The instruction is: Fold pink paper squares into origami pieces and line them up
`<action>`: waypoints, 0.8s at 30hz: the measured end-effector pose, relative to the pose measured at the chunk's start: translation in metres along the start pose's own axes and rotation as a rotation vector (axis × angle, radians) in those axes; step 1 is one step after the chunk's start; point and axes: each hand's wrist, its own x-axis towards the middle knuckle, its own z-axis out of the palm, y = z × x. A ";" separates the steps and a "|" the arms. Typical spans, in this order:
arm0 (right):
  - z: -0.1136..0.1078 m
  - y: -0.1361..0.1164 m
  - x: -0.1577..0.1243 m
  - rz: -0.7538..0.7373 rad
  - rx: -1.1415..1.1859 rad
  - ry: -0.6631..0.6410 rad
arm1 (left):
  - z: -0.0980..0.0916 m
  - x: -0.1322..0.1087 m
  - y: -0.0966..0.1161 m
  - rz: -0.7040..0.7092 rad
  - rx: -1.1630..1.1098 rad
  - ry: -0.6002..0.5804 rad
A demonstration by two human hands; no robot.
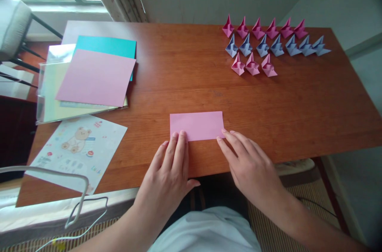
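Note:
A pink rectangle of paper (197, 125) lies flat on the wooden table in front of me, its long side running left to right. The fingertips of my left hand (170, 168) press on its lower left corner, fingers stretched out and thumb apart. At the lower right corner, my right hand (250, 160) touches the paper with its fingers extended. Neither hand grips the sheet. Whether the paper is folded in layers is hard to make out.
Rows of small folded paper figures, dark pink (257, 29), blue-grey (262, 47) and light pink (252, 65), stand at the table's back right. A stack of coloured sheets (98, 77) and a bear-printed sheet (79, 152) lie left. A white cable (80, 178) crosses the table's left front.

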 end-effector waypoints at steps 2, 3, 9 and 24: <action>0.001 0.002 0.002 -0.008 0.014 0.021 | 0.005 -0.005 -0.010 0.039 -0.054 0.066; 0.001 0.003 0.003 -0.012 0.021 0.040 | 0.007 -0.007 -0.015 0.057 -0.085 0.099; 0.000 0.011 0.023 -0.053 0.038 0.104 | 0.018 -0.011 -0.032 0.087 -0.257 0.158; -0.007 0.014 0.042 -0.171 -0.068 0.099 | 0.021 -0.010 -0.028 -0.067 -0.335 0.295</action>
